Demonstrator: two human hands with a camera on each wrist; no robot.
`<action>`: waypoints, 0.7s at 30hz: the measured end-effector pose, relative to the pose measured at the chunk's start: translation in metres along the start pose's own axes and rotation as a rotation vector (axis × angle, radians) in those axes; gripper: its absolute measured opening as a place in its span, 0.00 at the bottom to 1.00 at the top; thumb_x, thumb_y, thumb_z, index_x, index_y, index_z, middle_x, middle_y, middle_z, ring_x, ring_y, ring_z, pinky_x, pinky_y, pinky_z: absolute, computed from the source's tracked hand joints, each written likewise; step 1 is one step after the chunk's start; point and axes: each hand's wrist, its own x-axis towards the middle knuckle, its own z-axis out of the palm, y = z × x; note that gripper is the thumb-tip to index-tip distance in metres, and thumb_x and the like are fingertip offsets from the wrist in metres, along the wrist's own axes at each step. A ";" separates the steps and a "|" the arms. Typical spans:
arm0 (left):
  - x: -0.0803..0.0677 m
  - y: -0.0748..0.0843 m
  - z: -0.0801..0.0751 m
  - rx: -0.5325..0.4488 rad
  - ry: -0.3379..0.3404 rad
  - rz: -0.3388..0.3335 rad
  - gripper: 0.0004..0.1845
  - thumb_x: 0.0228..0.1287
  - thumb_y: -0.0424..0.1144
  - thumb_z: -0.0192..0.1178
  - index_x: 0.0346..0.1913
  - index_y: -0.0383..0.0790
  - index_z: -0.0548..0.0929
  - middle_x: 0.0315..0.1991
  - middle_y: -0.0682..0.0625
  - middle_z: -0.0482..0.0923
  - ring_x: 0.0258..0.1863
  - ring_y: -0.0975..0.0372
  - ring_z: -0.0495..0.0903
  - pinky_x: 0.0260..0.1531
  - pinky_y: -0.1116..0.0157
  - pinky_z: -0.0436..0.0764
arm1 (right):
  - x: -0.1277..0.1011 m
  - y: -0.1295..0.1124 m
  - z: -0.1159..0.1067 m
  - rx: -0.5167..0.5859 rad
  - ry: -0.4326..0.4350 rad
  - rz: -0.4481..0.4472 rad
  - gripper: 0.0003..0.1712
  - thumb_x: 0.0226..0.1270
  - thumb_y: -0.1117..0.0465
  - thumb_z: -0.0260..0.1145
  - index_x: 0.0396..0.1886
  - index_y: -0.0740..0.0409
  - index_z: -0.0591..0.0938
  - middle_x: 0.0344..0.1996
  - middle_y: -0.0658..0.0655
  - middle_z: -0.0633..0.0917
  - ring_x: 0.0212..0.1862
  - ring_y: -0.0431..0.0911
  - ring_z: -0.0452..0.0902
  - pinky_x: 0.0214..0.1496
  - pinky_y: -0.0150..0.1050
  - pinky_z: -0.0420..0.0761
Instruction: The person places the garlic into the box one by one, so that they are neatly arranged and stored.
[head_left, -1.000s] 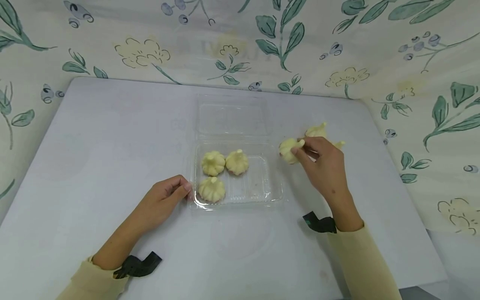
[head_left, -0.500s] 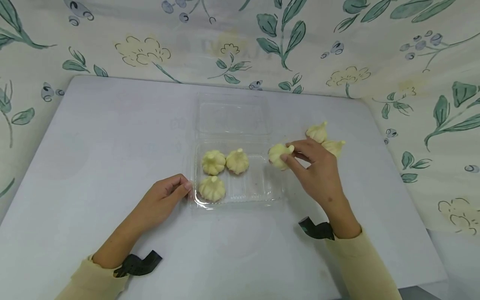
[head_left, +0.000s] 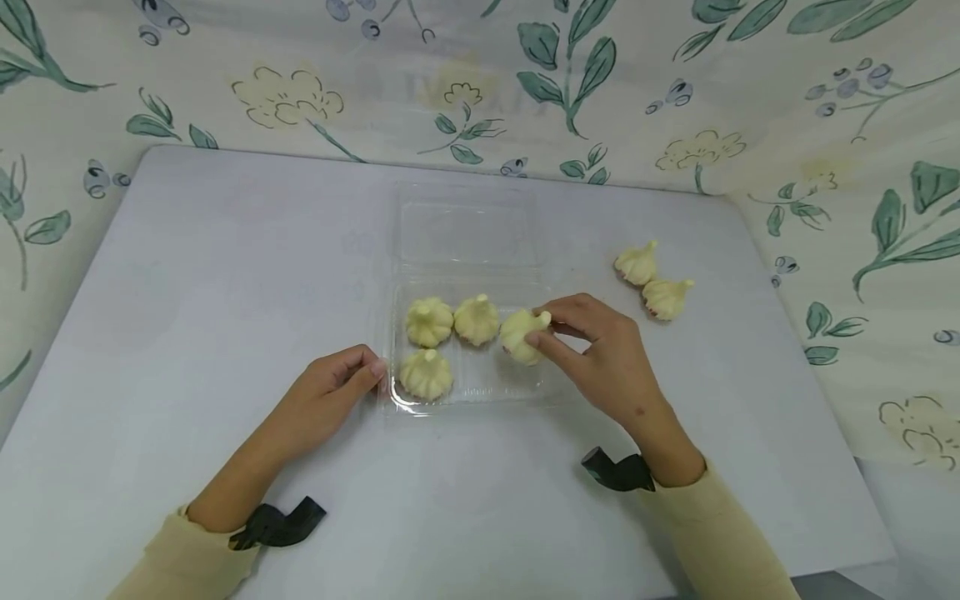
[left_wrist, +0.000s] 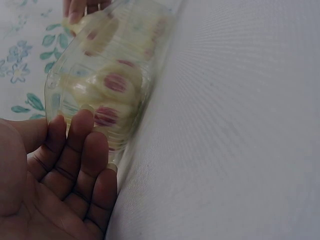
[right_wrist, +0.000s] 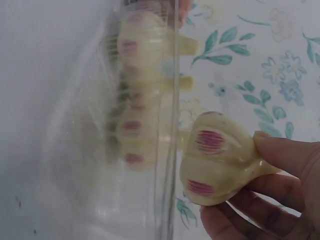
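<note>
On a white table I see a clear plastic container, its lid lying open on the far side. Three garlic bulbs sit inside: two in the far row, one near left. The right hand pinches a fourth bulb by its neck above the container's right part, not yet set down. The left hand grips the left rim between thumb and fingers (steadying it, I judge). Two loose bulbs lie on the table to the right. I reckon the filling half done: three in, three left, counting the held one.
</note>
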 end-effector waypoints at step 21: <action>0.001 0.002 -0.001 -0.022 -0.007 0.005 0.14 0.74 0.48 0.51 0.34 0.45 0.78 0.32 0.51 0.76 0.36 0.59 0.73 0.37 0.67 0.71 | -0.003 -0.009 0.037 0.024 -0.133 -0.019 0.15 0.61 0.50 0.70 0.45 0.50 0.86 0.44 0.42 0.83 0.42 0.37 0.79 0.44 0.36 0.80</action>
